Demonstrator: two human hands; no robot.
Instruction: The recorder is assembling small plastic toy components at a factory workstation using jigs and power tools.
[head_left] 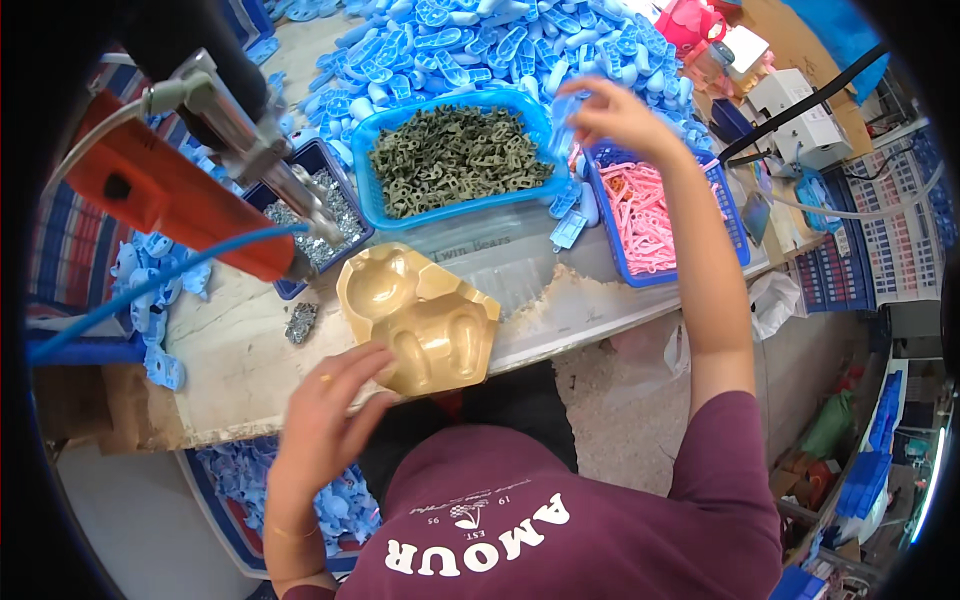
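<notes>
A gold-coloured fixture (420, 330) with smooth hollows lies at the table's front edge. My left hand (335, 405) is at its lower left, fingers stretched and apart, the fingertips at its rim; nothing shows in them. Farther out, my right hand (620, 120) hovers above the far end of a blue basket (640, 278) of pink plastic parts (645, 220). Its fingers close around a light blue plastic part (565, 125), smeared by motion. Behind it spreads a large heap of blue molded plastic pieces (470, 55).
A bright blue tray (375, 212) holds many dark olive parts. Left of it stands a dark blue bin (290, 288) of small metal screws, under an orange power driver (170, 190) hanging with its hose. A small metal clump (301, 323) lies nearby. A crate (225, 505) of blue pieces sits below.
</notes>
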